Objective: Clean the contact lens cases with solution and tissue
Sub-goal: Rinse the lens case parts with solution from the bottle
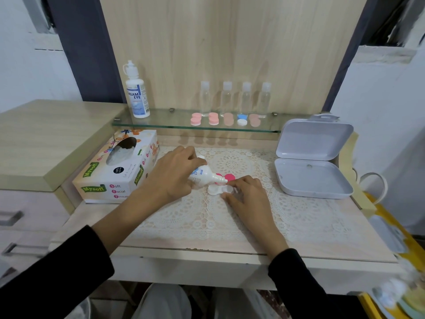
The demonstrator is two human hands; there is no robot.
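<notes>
Left grip [174, 173] is wrapping its curled fingers and thumb round the small solution bottle [202, 176], holding it tipped almost flat. Right grip [247, 194] is pinching the right end of the white lens case [217, 189] between thumb and forefinger, pressing it onto the lace mat [230, 215] that is covering the surface [207, 247].

We are noting the key relation. The bottle's long axis is running from far left to near right, base inside the left grip, nozzle [222, 180] pointing right and slightly down. The case is lying to the right of that grip and a little nearer, its own long axis running left to right, so the nozzle is crossing it at a slant. The tip is hanging just above the far edge of the case; we cannot tell which of the two wells it is sitting over. Two pink caps [230, 177] are lying just beyond the case, partly behind the nozzle.

We are judging this as the filling step. The next squeeze is depending on the tip being centred over an open well, not over the bridge or the caps. The left grip is doing the aiming and the right only the steadying. The tissue box [119, 166] is sitting just left of the left grip, so that hand is the nearer one for wiping.
</notes>
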